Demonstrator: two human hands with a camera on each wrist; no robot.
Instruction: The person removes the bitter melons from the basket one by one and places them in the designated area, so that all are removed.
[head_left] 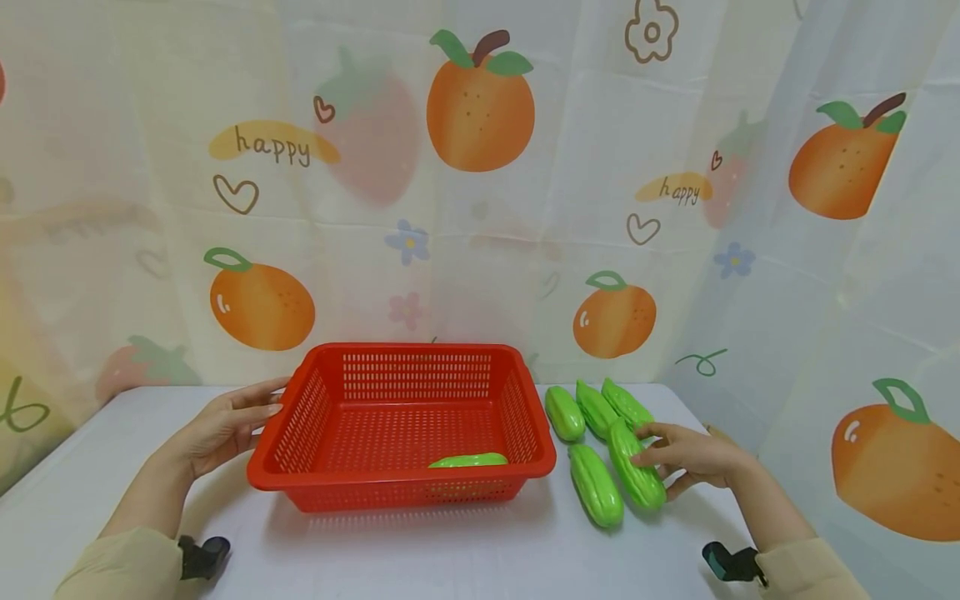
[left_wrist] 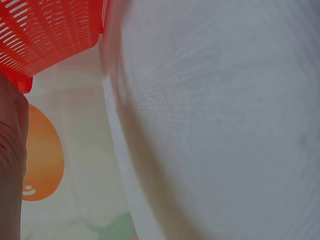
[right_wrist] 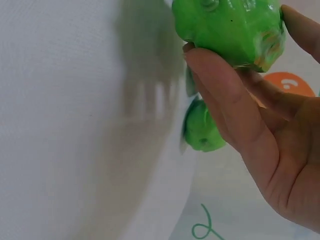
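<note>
A red plastic basket with slotted walls stands on the white table. My left hand holds its left rim, and the left wrist view shows that hand at the edge of the basket. Inside the basket, one green gourd lies partly behind the front rim. To the right, my right hand grips a ridged green gourd. In the right wrist view, thumb and fingers sit on either side of that gourd.
Beside the held gourd lies another green gourd. Several more, among them a short one, are grouped behind it, right of the basket. A fruit-printed curtain hangs behind the table.
</note>
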